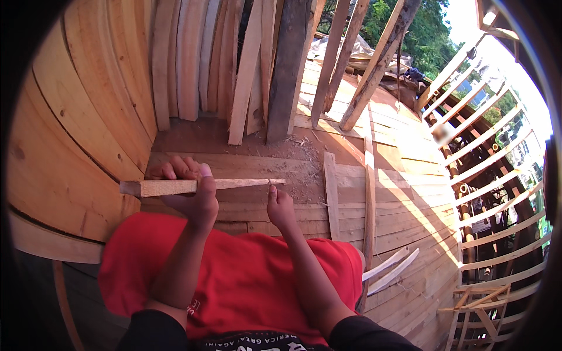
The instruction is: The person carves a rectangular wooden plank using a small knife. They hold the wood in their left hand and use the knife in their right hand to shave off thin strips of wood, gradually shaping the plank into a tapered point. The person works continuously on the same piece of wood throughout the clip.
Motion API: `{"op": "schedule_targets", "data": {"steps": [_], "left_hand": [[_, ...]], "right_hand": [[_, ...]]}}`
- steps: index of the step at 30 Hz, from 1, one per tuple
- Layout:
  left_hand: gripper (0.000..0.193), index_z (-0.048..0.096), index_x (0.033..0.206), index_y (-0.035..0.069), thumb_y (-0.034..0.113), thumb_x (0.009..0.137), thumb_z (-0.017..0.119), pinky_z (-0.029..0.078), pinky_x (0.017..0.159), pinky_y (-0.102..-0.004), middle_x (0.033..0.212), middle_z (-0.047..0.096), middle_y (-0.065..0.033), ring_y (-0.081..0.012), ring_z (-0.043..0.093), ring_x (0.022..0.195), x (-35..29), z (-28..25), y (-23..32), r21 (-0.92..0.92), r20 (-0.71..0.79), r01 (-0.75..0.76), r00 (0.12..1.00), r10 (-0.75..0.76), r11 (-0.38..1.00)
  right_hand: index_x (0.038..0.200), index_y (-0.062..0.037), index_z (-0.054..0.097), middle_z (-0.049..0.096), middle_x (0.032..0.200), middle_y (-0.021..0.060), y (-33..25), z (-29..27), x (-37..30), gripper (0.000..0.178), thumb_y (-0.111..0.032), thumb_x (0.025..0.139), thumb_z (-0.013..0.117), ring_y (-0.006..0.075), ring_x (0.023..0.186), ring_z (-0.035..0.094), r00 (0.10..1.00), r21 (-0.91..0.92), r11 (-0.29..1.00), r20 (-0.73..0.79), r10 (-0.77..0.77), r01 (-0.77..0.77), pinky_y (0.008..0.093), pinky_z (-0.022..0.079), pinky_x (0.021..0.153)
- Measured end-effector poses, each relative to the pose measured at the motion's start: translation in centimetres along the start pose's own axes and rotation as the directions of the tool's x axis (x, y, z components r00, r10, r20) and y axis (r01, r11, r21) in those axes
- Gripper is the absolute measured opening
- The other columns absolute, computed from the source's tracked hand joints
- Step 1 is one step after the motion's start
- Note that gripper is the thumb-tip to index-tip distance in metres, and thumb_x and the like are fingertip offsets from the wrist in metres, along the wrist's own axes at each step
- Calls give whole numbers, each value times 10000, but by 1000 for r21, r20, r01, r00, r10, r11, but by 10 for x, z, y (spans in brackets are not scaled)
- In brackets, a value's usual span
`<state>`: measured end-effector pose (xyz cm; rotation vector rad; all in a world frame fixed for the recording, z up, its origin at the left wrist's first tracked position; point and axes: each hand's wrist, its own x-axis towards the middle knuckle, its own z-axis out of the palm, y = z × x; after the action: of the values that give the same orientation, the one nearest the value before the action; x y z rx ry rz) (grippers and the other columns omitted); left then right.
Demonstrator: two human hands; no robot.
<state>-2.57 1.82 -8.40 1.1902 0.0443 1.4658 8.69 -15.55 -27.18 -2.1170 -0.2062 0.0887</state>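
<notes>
A long, square-cut wooden stick (167, 187) lies crosswise in front of me, thick and darker at its left end, narrowing toward the right. My left hand (203, 202) is wrapped round its thicker half, thumb on top and fingers curled over the far side. At the thin tip, my right hand (282, 210) is closed, with the thumb raised against the wood. Its other fingers are curled underneath and partly hidden. A dark mark crosses the stick close to that thumb. Red cloth (246, 272) covers my lap below both hands.
Wood shavings (301, 158) litter the plank floor (410, 234) beyond my hands. A plank wall (70, 134) rises close on the left. Upright boards (193, 58) lean at the back. Long strips (370, 187) lie to the right, before a slatted railing (492, 181).
</notes>
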Motion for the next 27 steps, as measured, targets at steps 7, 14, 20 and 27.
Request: {"op": "schedule_targets", "data": {"steps": [7, 14, 20, 27], "left_hand": [[392, 282, 928, 132, 3, 790, 625, 418, 547, -201, 775, 335, -1, -85, 368, 656, 7, -20, -3, 79, -67, -15, 998, 20, 997], [393, 286, 928, 129, -1, 792, 631, 440, 558, -211, 781, 346, 1, -85, 391, 664, 11, -14, -8, 69, -91, -14, 996, 20, 997], [328, 319, 903, 108, 27, 807, 621, 447, 575, -228, 766, 360, -2, -92, 409, 651, 7, -8, -10, 122, -111, 18, 994, -5, 992], [374, 274, 910, 112, 16, 774, 609, 447, 588, -215, 775, 345, -19, -121, 402, 666, 18, -20, 1, 149, -178, 55, 984, -28, 987]], "right_hand": [[785, 95, 600, 616, 736, 301, -77, -18, -23, 653, -470, 1024, 375, 487, 733, 622, 975, 96, 975, 82, -208, 200, 554, 435, 668], [801, 60, 573, 585, 621, 220, 1, -2, 12, 533, -393, 1029, 409, 396, 604, 606, 992, -287, 951, 80, -98, 117, 481, 448, 585], [867, 46, 614, 604, 675, 249, 14, 3, 0, 539, -423, 1027, 401, 399, 677, 644, 1000, -24, 1000, -16, 18, -19, 491, 477, 647], [927, 78, 665, 648, 947, 338, -88, -26, -21, 649, -494, 1005, 369, 505, 975, 617, 990, 216, 976, 128, -63, 34, 575, 465, 878]]}}
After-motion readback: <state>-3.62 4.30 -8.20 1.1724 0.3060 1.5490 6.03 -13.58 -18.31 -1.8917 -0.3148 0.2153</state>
